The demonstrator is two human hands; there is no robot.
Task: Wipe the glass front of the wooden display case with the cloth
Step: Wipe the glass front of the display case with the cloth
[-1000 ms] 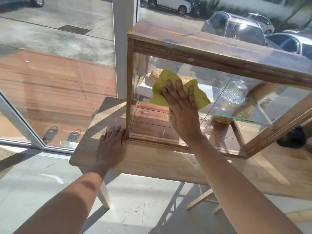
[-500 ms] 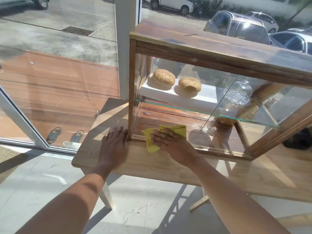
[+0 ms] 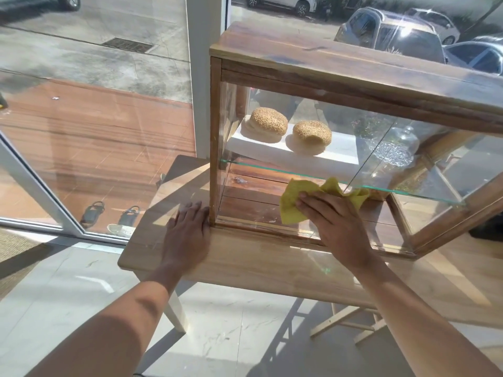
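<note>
cloth (image 3: 295, 204): plain yellow
display case (image 3: 340, 66): brown streaked wood
buns (image 3: 269, 124): tan, speckled with seeds
tray (image 3: 337, 152): white
tabletop (image 3: 245, 257): pale wood

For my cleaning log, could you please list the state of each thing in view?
cloth: crumpled, pressed on glass
right hand: flat on cloth
left hand: flat on table, beside case
case: closed, upright
buns: on upper shelf, inside

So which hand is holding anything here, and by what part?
The right hand presses the yellow cloth flat against the glass, covering its right half. The left hand holds nothing.
</note>
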